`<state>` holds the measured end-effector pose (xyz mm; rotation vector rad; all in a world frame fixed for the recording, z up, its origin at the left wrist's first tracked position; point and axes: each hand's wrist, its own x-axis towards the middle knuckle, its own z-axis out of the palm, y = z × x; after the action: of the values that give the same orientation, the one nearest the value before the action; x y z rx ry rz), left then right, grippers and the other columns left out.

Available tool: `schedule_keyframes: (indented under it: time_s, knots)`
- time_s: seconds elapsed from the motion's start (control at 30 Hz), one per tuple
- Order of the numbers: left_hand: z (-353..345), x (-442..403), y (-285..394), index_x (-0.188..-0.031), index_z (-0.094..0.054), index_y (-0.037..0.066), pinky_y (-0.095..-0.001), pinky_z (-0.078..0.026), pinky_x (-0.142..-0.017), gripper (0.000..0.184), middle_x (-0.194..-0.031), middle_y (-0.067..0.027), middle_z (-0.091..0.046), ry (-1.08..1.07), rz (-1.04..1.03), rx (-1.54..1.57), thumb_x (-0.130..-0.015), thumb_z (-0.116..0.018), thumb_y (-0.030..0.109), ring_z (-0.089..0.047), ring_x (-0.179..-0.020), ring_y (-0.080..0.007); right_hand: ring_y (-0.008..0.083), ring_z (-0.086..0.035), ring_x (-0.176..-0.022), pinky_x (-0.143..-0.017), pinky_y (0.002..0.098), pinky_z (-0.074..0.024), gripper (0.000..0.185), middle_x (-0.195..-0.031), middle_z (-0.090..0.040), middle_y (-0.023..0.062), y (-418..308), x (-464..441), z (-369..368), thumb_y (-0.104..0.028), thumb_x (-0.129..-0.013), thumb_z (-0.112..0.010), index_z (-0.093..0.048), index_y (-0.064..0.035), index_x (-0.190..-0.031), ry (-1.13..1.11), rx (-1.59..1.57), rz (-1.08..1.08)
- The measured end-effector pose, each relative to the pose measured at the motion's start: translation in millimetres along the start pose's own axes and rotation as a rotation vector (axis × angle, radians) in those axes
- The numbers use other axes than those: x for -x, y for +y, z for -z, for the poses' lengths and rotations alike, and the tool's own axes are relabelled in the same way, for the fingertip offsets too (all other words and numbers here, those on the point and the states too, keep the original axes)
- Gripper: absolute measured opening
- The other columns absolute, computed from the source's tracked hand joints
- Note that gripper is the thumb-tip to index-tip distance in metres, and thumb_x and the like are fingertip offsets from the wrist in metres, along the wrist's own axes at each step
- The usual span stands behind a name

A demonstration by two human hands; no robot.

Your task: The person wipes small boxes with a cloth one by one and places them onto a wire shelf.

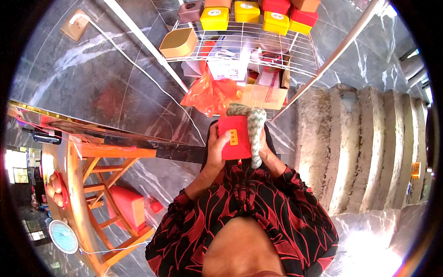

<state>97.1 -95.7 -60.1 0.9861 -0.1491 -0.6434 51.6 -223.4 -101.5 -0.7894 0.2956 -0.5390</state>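
A red box (238,145) with a small yellow label is held upright in front of my body. My left hand (217,144) grips its left side, thumb across the front. A green and white mottled cloth (257,134) lies along the box's right side and top edge. Behind that cloth, my right hand (265,143) is closed around it against the box; most of its fingers are hidden.
Ahead stands a white wire rack (221,42) bearing yellow, red and brown boxes. An orange-red plastic bag (208,94) and a cardboard box (264,95) sit below. Concrete steps (339,147) rise at right; a wooden chair (115,168) stands at left.
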Motion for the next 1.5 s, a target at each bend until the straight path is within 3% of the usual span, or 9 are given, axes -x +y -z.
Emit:
schedule_keyframes:
  time_s: [0.17, 0.27, 0.5, 0.73, 0.87, 1.0, 1.13, 1.3, 1.5]
  knots:
    - [0, -21, 20, -0.120, -0.044, 0.003, -0.0321, -0.044, -0.089, 0.037, -0.111, -0.0096, -0.054, 0.066, -0.154, 0.086, -0.086, -0.053, 0.016, -0.055, -0.102, -0.0185, 0.0134, -0.048, -0.110, -0.093, 0.0272, -0.0416, 0.049, -0.125, -0.046, 0.0038, 8, 14, -11, -0.023, -0.094, -0.051, -0.033, -0.0053, -0.136, -0.254, 0.259, 0.054]
    - [7, -38, 25, -0.119, -0.044, 0.006, -0.0360, -0.048, -0.086, 0.035, -0.112, -0.0105, -0.054, 0.215, -0.254, 0.134, -0.088, -0.054, 0.020, -0.057, -0.100, -0.0204, 0.0196, -0.034, -0.129, -0.107, 0.0308, -0.0290, 0.047, -0.141, -0.034, 0.0110, 15, 25, -31, -0.006, -0.094, -0.036, -0.027, -0.0038, -0.140, -0.295, 1.230, 0.568]
    - [0, -29, 21, -0.131, -0.035, 0.007, -0.0344, -0.044, -0.093, 0.044, -0.121, -0.0087, -0.051, 0.018, -0.185, 0.106, -0.091, -0.050, 0.017, -0.053, -0.109, -0.0188, 0.0298, -0.020, -0.137, -0.113, 0.0363, -0.0135, 0.052, -0.146, -0.026, 0.0157, -42, 0, -50, -0.028, -0.095, -0.039, -0.032, -0.0021, -0.139, -0.445, 0.952, 0.277]
    - [-6, -5, 15, -0.130, -0.034, 0.007, -0.0362, -0.041, -0.095, 0.049, -0.122, -0.0108, -0.050, -0.179, -0.047, 0.069, -0.087, -0.053, 0.019, -0.051, -0.113, -0.0213, 0.0270, -0.047, -0.119, -0.102, 0.0339, -0.0333, 0.054, -0.127, -0.052, 0.0159, -64, -24, -37, -0.041, -0.096, -0.037, -0.048, 0.0020, -0.125, -0.377, 0.813, 0.364]
    - [-2, -2, 13, -0.127, -0.034, 0.003, -0.0328, -0.037, -0.097, 0.050, -0.119, -0.0098, -0.048, -0.230, -0.002, -0.008, -0.085, -0.058, 0.016, -0.047, -0.113, -0.0171, 0.0172, -0.058, -0.094, -0.082, 0.0294, -0.0482, 0.051, -0.107, -0.059, 0.0074, -47, -25, -7, -0.044, -0.093, -0.047, -0.051, -0.0003, -0.119, -0.263, 0.717, 0.024]
    - [-6, -5, 17, -0.132, -0.035, 0.003, -0.0335, -0.040, -0.096, 0.052, -0.122, -0.0104, -0.049, -0.208, -0.122, 0.031, -0.083, -0.054, 0.009, -0.050, -0.112, -0.0182, 0.0185, -0.061, -0.089, -0.078, 0.0302, -0.0520, 0.042, -0.105, -0.060, 0.0086, -28, -19, -20, -0.039, -0.095, -0.045, -0.050, -0.0034, -0.116, -0.075, -0.266, -0.358]
    - [-5, -17, 24, -0.132, -0.036, 0.002, -0.0313, -0.042, -0.092, 0.050, -0.117, -0.0090, -0.052, -0.161, -0.155, -0.075, -0.086, -0.052, 0.014, -0.053, -0.106, -0.0173, 0.0179, -0.061, -0.089, -0.076, 0.0299, -0.0518, 0.048, -0.105, -0.060, 0.0072, -45, 8, -50, -0.047, -0.096, -0.038, -0.050, -0.0059, -0.118, 0.123, -0.176, -0.427]
    - [4, -17, -2, -0.130, -0.037, -0.002, -0.0328, -0.037, -0.095, 0.045, -0.124, -0.0116, -0.046, -0.007, -0.504, -0.688, -0.092, -0.047, 0.019, -0.047, -0.109, -0.0184, 0.0162, -0.053, -0.095, -0.087, 0.0304, -0.0419, 0.044, -0.104, -0.059, 0.0065, -53, 14, -24, -0.037, -0.099, -0.036, -0.054, -0.0004, -0.115, -0.072, 0.529, -0.112]
    - [-23, -5, -22, -0.127, -0.040, -0.004, -0.0374, -0.044, -0.086, 0.047, -0.115, -0.0189, -0.048, 0.050, -0.838, -0.983, -0.087, -0.057, 0.013, -0.053, -0.097, -0.0276, 0.0031, -0.043, -0.076, -0.065, 0.0207, -0.0372, 0.028, -0.085, -0.052, -0.0046, -20, 8, 34, -0.028, -0.098, -0.044, -0.051, -0.0009, -0.104, -0.034, 0.229, 0.110]
